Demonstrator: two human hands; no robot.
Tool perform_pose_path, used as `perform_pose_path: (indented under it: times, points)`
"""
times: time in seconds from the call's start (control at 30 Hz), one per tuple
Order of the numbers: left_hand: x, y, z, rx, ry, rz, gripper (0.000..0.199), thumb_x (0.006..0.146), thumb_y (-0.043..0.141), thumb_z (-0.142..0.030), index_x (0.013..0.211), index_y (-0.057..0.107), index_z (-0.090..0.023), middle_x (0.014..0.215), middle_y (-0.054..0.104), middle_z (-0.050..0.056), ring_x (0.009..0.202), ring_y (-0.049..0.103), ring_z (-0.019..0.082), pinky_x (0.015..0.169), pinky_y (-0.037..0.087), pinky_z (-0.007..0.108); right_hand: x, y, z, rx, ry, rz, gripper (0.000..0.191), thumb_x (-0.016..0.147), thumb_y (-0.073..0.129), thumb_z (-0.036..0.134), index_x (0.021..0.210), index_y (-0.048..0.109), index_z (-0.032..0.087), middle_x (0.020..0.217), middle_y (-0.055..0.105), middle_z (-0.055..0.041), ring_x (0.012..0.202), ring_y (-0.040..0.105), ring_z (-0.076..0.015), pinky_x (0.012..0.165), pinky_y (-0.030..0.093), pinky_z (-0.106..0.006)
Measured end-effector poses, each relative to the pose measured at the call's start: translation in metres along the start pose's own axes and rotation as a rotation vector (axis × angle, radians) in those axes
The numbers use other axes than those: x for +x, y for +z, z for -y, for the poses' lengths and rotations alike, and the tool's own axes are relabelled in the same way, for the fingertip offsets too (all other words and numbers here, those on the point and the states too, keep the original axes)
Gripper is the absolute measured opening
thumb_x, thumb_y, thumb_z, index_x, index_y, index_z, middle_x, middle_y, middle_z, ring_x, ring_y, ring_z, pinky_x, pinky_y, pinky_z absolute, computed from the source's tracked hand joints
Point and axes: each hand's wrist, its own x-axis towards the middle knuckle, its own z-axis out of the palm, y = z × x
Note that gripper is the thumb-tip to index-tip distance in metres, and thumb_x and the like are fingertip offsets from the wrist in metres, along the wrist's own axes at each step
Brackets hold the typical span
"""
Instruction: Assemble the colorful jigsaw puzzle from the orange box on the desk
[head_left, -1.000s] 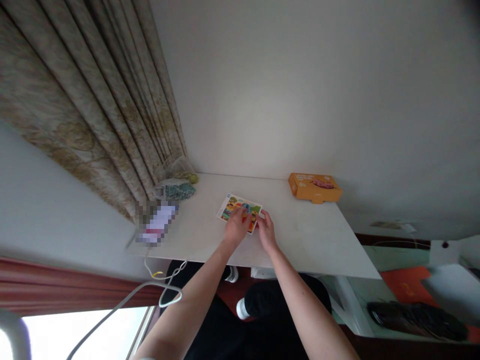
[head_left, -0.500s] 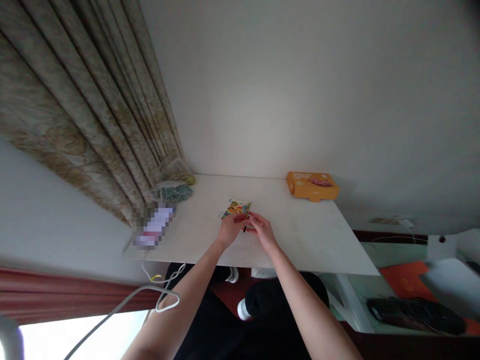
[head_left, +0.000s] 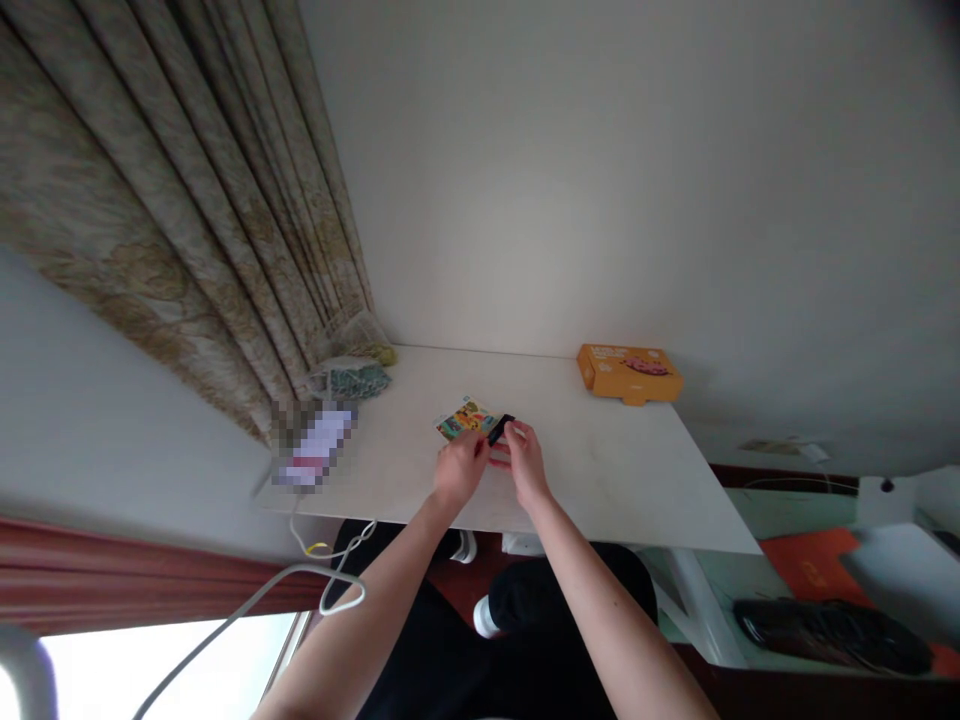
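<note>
left hand (head_left: 459, 470) and right hand (head_left: 530, 468) grasp a small oblong black object (head_left: 498, 431), not yet released, beside a colourful printed card (head_left: 463, 417).

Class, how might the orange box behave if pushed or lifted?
The orange box looks like thin card, judging by its projecting flap, so it may dent if squeezed. Lying low and wide, it would probably slide rather than tip.

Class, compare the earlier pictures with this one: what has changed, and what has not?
The left hand has drawn back toward the person, off the face of the colourful card. A dark piece, unseen a second ago, now shows in the right hand; whether it belongs to the card is unclear. The orange box stayed put.
</note>
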Motion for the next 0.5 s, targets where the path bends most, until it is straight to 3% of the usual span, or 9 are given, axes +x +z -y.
perform_pose_path:
  times: [0.13, 0.27, 0.4, 0.5]
  points:
    - [-0.008, -0.016, -0.001, 0.170, 0.247, -0.042, 0.021, 0.099, 0.055, -0.020, 0.095, 0.075, -0.023, 0.101, 0.077, 0.010, 0.097, 0.069, 0.025, 0.090, 0.051, 0.037, 0.000, -0.006, 0.012, 0.180, 0.169, 0.010, 0.048, 0.088, 0.062, 0.071, 0.109, 0.060, 0.028, 0.102, 0.076, -0.0056, 0.090, 0.076, -0.0263, 0.067, 0.066, -0.042]
    - [-0.012, -0.031, 0.004, 0.181, 0.318, -0.090, 0.022, 0.102, 0.055, -0.025, 0.106, 0.076, -0.024, 0.112, 0.078, 0.011, 0.101, 0.068, 0.027, 0.094, 0.051, 0.042, 0.000, -0.016, 0.024, 0.224, 0.358, 0.208, 0.039, 0.091, 0.065, 0.060, 0.104, 0.066, 0.023, 0.093, 0.077, -0.0076, 0.085, 0.077, -0.0260, 0.069, 0.065, -0.039]
    - [-0.017, -0.034, 0.008, 0.096, 0.327, -0.147, 0.024, 0.104, 0.052, -0.028, 0.103, 0.076, -0.024, 0.111, 0.079, 0.010, 0.100, 0.070, 0.025, 0.092, 0.054, 0.042, -0.004, -0.015, 0.028, 0.181, 0.338, 0.335, 0.038, 0.092, 0.067, 0.055, 0.110, 0.070, 0.022, 0.100, 0.079, -0.0085, 0.090, 0.078, -0.0249, 0.069, 0.063, -0.035]
    - [-0.019, -0.031, 0.009, -0.017, 0.296, -0.182, 0.024, 0.104, 0.051, -0.030, 0.102, 0.074, -0.023, 0.110, 0.078, 0.010, 0.103, 0.071, 0.024, 0.094, 0.056, 0.041, -0.007, -0.011, 0.032, 0.223, 0.319, 0.361, 0.042, 0.088, 0.070, 0.060, 0.111, 0.068, 0.025, 0.105, 0.078, -0.0078, 0.097, 0.077, -0.0270, 0.075, 0.064, -0.040]
